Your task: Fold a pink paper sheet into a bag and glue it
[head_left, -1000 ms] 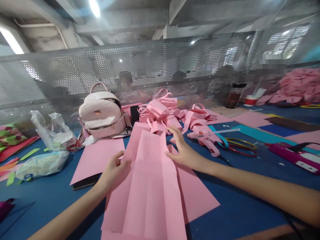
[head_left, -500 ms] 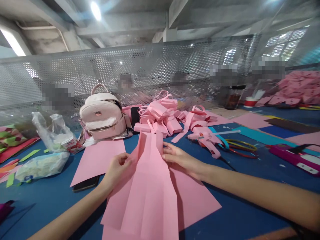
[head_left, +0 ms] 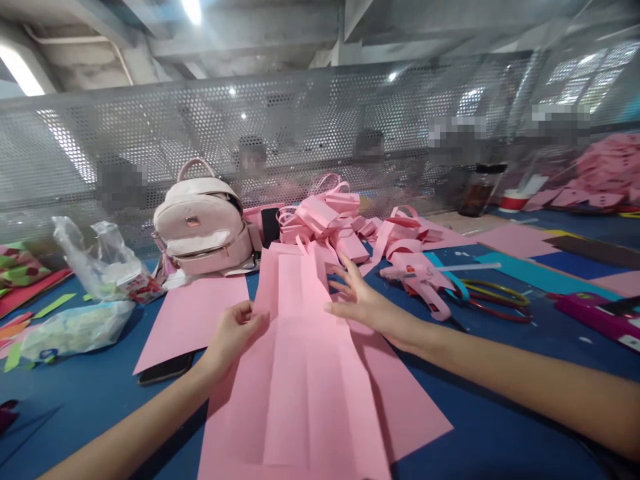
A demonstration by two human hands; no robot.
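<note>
A large creased pink sheet (head_left: 305, 360) stretches away from me over other flat pink paper on the blue table. On its left edge, my left hand (head_left: 240, 333) pinches the paper between thumb and curled fingers. At the right edge, my right hand (head_left: 363, 300) has its fingers spread, with the thumb touching or just over the paper. Beyond the sheet's far end lies a pile of folded pink paper pieces (head_left: 327, 217). A pink glue gun (head_left: 420, 283) rests to the right of my right hand.
A pale pink backpack (head_left: 203, 223) stands behind my left hand. Plastic bags (head_left: 77, 333) lie at the left, and a dark phone (head_left: 165, 369) is partly under pink paper. Scissors (head_left: 493, 293) and a magenta device (head_left: 600, 313) are at the right. A perforated metal screen (head_left: 310, 133) stands behind.
My right hand's fingers have spread and lifted from the sheet's edge. The creased sheet has opened flatter and wider. The view has shifted slightly.
</note>
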